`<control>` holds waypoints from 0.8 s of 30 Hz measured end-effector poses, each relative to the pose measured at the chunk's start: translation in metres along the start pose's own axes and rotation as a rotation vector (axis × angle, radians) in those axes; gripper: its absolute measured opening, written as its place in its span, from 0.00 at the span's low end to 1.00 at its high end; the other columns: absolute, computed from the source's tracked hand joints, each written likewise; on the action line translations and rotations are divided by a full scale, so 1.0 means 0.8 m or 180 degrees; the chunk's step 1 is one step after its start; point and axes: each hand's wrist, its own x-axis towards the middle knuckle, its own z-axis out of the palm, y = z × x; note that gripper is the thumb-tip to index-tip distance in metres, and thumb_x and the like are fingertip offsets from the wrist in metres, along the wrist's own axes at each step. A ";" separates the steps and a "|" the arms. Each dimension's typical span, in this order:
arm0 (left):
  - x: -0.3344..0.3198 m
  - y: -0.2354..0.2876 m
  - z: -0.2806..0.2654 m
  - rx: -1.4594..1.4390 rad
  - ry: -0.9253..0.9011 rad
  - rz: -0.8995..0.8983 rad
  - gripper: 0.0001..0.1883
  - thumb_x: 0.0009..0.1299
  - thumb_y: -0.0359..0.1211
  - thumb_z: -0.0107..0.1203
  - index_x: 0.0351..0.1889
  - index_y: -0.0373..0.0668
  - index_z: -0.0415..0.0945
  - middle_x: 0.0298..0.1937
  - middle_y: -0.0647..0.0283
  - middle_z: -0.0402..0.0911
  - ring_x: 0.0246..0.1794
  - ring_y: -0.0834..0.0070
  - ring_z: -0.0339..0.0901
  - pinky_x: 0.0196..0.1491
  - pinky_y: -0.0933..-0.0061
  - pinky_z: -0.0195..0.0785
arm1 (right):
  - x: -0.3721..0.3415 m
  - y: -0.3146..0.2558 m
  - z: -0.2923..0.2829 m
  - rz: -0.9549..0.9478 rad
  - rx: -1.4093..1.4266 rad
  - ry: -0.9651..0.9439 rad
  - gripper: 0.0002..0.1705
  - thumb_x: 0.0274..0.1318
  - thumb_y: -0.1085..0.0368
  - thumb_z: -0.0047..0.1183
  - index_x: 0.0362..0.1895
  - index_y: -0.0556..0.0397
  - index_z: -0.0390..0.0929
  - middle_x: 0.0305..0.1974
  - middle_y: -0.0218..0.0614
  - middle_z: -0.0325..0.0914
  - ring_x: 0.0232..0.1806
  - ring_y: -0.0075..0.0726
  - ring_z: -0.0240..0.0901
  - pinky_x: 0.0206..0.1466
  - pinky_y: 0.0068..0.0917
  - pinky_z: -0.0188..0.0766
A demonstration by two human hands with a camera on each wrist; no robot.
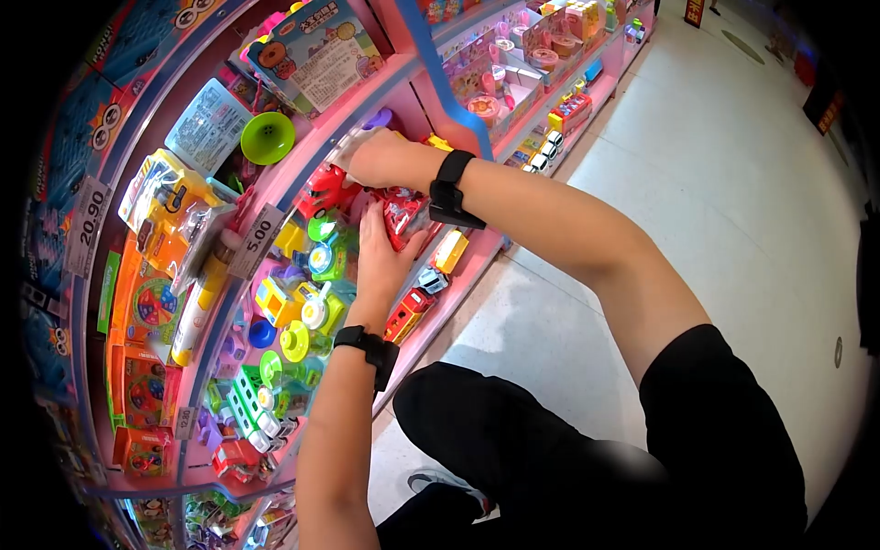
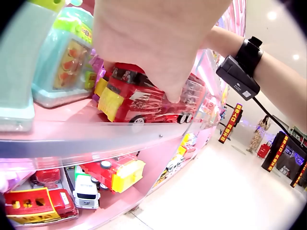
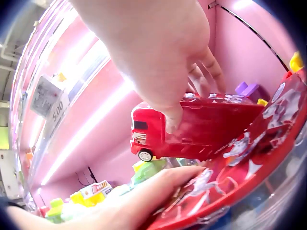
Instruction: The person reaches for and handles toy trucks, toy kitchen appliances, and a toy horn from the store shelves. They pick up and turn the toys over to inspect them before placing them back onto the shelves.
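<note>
My right hand [image 1: 385, 160] reaches into the pink shelf; in the right wrist view, that hand [image 3: 153, 62] grips a red toy truck [image 3: 211, 127] from above, thumb on its side and fingers over its top. The truck's cab points left, one white-rimmed wheel showing. Beside it, my left hand [image 1: 380, 261] holds a second red truck in clear wrap [image 1: 401, 215]. In the left wrist view my left hand [image 2: 148, 43] covers the top of this wrapped truck [image 2: 148, 100], thumb against its side, above the shelf edge. Its other fingers are hidden there.
Colourful toys [image 1: 293, 339] crowd the shelf towards its near end. Toy vehicles [image 1: 408, 313] stand on the lower shelf. A price tag [image 1: 257, 240] reading 5.00 is on the shelf edge. Teal packaged toys [image 2: 64, 60] stand left of the wrapped truck. Pale floor [image 1: 697, 211] lies to the right.
</note>
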 end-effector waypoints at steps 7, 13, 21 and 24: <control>-0.006 0.006 -0.004 0.0114 -0.0066 0.0057 0.44 0.65 0.44 0.65 0.71 0.30 0.54 0.71 0.37 0.59 0.72 0.44 0.57 0.73 0.56 0.53 | 0.003 -0.002 -0.026 0.0198 -0.0388 -0.0341 0.15 0.55 0.57 0.60 0.44 0.50 0.84 0.45 0.41 0.84 0.48 0.46 0.82 0.48 0.42 0.78; -0.004 0.018 -0.012 0.0215 -0.0253 0.0087 0.46 0.65 0.43 0.64 0.74 0.34 0.50 0.75 0.37 0.53 0.75 0.42 0.52 0.74 0.53 0.49 | 0.028 0.022 -0.018 0.0396 -0.0025 -0.1004 0.28 0.57 0.49 0.62 0.59 0.46 0.78 0.57 0.43 0.79 0.59 0.51 0.75 0.58 0.45 0.74; -0.010 0.016 -0.017 0.0334 -0.0350 0.0167 0.48 0.63 0.39 0.66 0.75 0.36 0.48 0.75 0.36 0.52 0.74 0.40 0.51 0.73 0.52 0.51 | 0.007 0.021 -0.058 0.0163 0.0128 -0.0941 0.25 0.56 0.52 0.61 0.56 0.47 0.79 0.53 0.45 0.81 0.56 0.52 0.77 0.57 0.46 0.73; -0.011 0.018 -0.018 0.0363 -0.0361 0.0167 0.48 0.63 0.39 0.66 0.75 0.35 0.48 0.74 0.36 0.53 0.74 0.39 0.52 0.73 0.53 0.53 | 0.010 0.015 -0.045 0.0310 -0.0048 -0.0967 0.21 0.57 0.53 0.60 0.50 0.50 0.82 0.50 0.44 0.83 0.54 0.53 0.78 0.55 0.46 0.73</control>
